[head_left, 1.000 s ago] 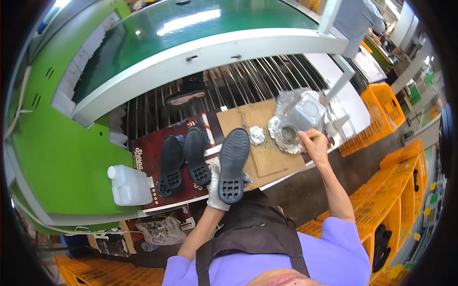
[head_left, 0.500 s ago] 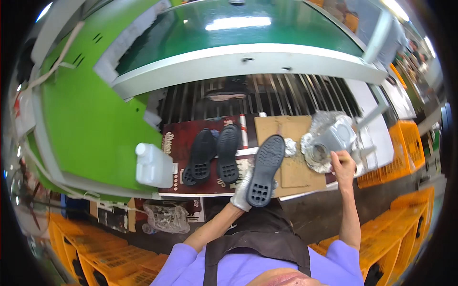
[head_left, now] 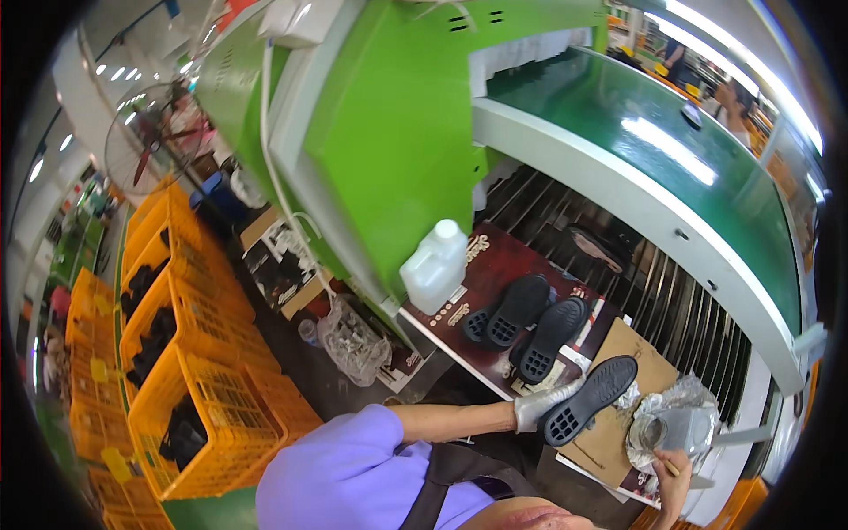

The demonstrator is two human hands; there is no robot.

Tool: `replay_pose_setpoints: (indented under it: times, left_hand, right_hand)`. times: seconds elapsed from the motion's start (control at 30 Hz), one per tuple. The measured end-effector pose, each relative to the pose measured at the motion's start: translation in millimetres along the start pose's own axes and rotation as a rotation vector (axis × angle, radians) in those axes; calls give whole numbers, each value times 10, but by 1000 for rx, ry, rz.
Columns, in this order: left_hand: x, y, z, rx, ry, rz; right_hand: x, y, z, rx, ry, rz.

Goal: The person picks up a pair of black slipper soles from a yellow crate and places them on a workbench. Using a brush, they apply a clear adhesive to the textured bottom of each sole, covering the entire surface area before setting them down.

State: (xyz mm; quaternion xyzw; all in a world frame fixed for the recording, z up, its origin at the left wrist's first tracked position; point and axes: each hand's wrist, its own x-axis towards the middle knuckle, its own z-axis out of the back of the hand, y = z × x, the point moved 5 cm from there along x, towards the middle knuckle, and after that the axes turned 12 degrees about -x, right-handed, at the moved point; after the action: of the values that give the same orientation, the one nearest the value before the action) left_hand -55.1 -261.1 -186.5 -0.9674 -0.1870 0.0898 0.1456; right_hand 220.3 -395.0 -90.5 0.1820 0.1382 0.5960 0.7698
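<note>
My left hand (head_left: 535, 409), in a whitish glove, is closed around a black shoe sole (head_left: 594, 397). The sole's tread faces up, with square holes at its heel end. My bare right hand (head_left: 675, 481) pinches a thin, light-brown handle (head_left: 671, 463), perhaps a brush. Its far end is lost at a foil-wrapped round cup (head_left: 651, 432), just beyond my fingers. Beside the cup lies a clear plastic container (head_left: 687, 427) on crumpled foil. More black soles (head_left: 553, 340) rest tread up on a dark red board (head_left: 477, 305) left of the held one.
A white jug (head_left: 435, 269) stands by the green machine panel (head_left: 389, 141). Behind the boards run metal rollers (head_left: 649, 283) under a pale frame bar (head_left: 636, 199) and a green belt (head_left: 574, 88). Orange crates (head_left: 212, 397) with black pieces are stacked at left, with a fan (head_left: 146, 146) beyond.
My view has swung to the left, so the bench appears further right and tilted, and the crates and fan now show. My left hand keeps hold of the sole; my right stays by the cup.
</note>
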Motion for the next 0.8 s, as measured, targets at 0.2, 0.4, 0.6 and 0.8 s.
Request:
replay_pose_setpoints:
  times: [0.2,0.4,0.6,0.8]
  left_hand:
    - [182,-248,78,239,-88,-371]
    - [151,-601,-199,262,-51,-494]
    - [276,-598,-229,552,5,-639]
    - [350,-474,-129,455,-96,-537]
  right_hand:
    - [-79,-276,135,282,-28,-363]
    - [-206,-461,-277,803,-558,-497]
    - [-206,96,-421,996,-783,-313]
    - [-130,1056,-383,572,-727,79]
